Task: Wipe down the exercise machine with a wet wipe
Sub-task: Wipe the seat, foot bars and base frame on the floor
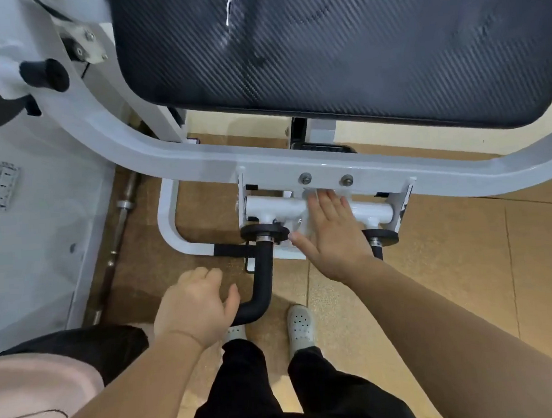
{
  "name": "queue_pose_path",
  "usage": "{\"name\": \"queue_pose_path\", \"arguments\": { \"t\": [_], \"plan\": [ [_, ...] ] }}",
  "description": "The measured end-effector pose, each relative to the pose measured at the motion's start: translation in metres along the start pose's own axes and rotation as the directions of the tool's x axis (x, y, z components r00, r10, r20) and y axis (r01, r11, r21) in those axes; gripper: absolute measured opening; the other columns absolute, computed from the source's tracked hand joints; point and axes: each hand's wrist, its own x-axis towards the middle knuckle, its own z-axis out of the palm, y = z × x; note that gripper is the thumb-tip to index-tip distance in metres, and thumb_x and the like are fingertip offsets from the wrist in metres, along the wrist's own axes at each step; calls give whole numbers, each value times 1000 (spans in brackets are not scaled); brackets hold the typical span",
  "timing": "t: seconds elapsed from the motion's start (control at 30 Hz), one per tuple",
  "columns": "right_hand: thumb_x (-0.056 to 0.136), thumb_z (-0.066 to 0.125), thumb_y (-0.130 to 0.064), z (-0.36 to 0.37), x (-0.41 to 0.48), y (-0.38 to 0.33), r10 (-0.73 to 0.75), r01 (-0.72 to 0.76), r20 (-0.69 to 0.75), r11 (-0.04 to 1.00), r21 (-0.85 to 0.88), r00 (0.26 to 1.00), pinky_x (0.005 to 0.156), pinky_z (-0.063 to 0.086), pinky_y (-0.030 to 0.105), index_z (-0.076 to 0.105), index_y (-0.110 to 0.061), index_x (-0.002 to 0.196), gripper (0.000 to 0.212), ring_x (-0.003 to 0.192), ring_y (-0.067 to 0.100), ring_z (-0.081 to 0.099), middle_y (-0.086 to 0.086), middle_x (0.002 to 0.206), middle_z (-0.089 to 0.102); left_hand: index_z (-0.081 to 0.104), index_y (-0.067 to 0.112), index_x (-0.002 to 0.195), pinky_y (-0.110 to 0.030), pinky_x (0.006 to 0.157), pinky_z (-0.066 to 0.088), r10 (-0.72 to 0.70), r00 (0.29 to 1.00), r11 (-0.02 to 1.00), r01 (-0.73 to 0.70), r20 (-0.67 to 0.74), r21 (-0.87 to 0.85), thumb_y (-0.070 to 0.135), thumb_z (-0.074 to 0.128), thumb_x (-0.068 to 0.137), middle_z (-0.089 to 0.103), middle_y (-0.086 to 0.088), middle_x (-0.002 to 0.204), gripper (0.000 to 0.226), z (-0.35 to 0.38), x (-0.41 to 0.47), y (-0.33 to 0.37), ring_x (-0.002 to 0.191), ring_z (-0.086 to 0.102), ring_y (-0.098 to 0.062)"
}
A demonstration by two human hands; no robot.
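A black ribbed pad (339, 45) is filling the upper part of the frame, sitting above the machine's white curved frame (176, 156), which is sweeping from the upper left across the middle. Brown floor tiles (462, 247) are lying below. At the lower left, a pink garment (38, 397) is showing beside black cloth. The person is standing at the bottom centre in black trousers (245, 386) and white shoes (301, 325). A barbell (119, 229) is lying on the floor at the left.

Below the frame's two bolts, a white cross tube (271, 206) is sitting in a bracket, with a black handle (263, 273) hanging from its left end and bending toward the lower centre.

The right hand (330, 234) is pressing flat on the tube at the centre, fingers straight and spread wide, thumb out to the left. The wipe (309, 195) is lying under those fingers; only a pale edge is showing past the fingertips, blending with the white metal.

The left hand (195, 305) is hanging over the handle's lower end, fingers loosely curled; whether it is gripping the handle cannot be told.
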Motion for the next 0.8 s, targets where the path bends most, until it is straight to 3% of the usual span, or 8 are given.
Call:
{"name": "queue_pose_path", "arguments": {
  "t": [0.1, 0.27, 0.43, 0.53, 0.6, 0.67, 0.73, 0.8],
  "plan": [
    [88, -6, -82, -5, 5, -21, 108, -108, 6, 985, 131, 994, 129, -7, 43, 8, -12, 165, 105, 159, 23, -4, 10, 173, 6, 44, 21, 65, -25, 47, 30, 9, 999, 1000, -9, -36, 7, 46, 42, 88, 39, 6, 63, 34, 1, -1, -1, 59, 39, -15],
    [84, 4, -83, -7, 31, -76, -150, 133, 47, 957, 256, 988, 128, -6, 43, 13, -11, 165, 108, 159, 21, -1, 7, 173, 8, 53, 18, 68, -25, 46, 30, -6, 999, 998, 8, -43, 55, 48, 41, 88, 42, 6, 63, 37, 3, -2, 0, 57, 42, -15],
    [88, 6, -84, -11, 24, -51, -194, 178, 97, 972, 156, 976, 129, -6, 40, 2, -16, 166, 103, 159, 16, -11, 2, 173, -6, 60, 16, 74, -28, 49, 41, -45, 999, 998, 46, -11, 35, 49, 38, 88, 51, 4, 67, 41, 7, -2, -2, 64, 52, -20],
    [91, 2, -83, -13, -1, -20, -13, 7, 113, 999, 48, 994, 128, -8, 41, -14, -16, 163, 100, 156, 21, -20, 2, 170, -16, 61, 17, 75, -30, 50, 44, -45, 999, 998, 45, -8, 39, 49, 37, 88, 53, 4, 68, 42, 5, -2, -1, 64, 54, -21],
    [84, -7, -84, -13, -7, -11, 184, -190, 111, 981, 42, 977, 129, -6, 45, -12, -11, 163, 107, 157, 26, -20, 11, 171, -14, 54, 19, 69, -28, 49, 39, -41, 999, 999, 41, -13, 36, 48, 36, 87, 45, 6, 64, 39, 4, -2, 0, 60, 49, -19],
    [79, -14, -85, -14, -2, -17, 283, -293, 124, 954, 68, 951, 128, -5, 48, -8, -7, 163, 115, 158, 29, -17, 16, 171, -10, 49, 21, 68, -27, 49, 35, -39, 999, 998, 39, -9, 41, 49, 36, 87, 41, 7, 62, 37, 2, -1, 1, 58, 45, -17],
    [81, -14, -85, -14, 8, -37, 189, -203, 151, 976, 81, 970, 128, -5, 50, -7, -9, 163, 113, 158, 29, -14, 14, 172, -8, 45, 22, 67, -27, 49, 33, -38, 999, 998, 37, 3, 43, 49, 36, 86, 40, 7, 62, 34, 2, -1, 0, 58, 44, -17],
    [87, -3, -84, -14, 14, -56, -5, -18, 156, 989, 144, 988, 128, -6, 47, -6, -12, 164, 106, 158, 26, -15, 8, 172, -10, 44, 23, 68, -28, 50, 34, -42, 999, 998, 40, 28, 55, 49, 37, 86, 41, 8, 63, 33, 3, 0, -1, 59, 45, -17]
  ]
}}
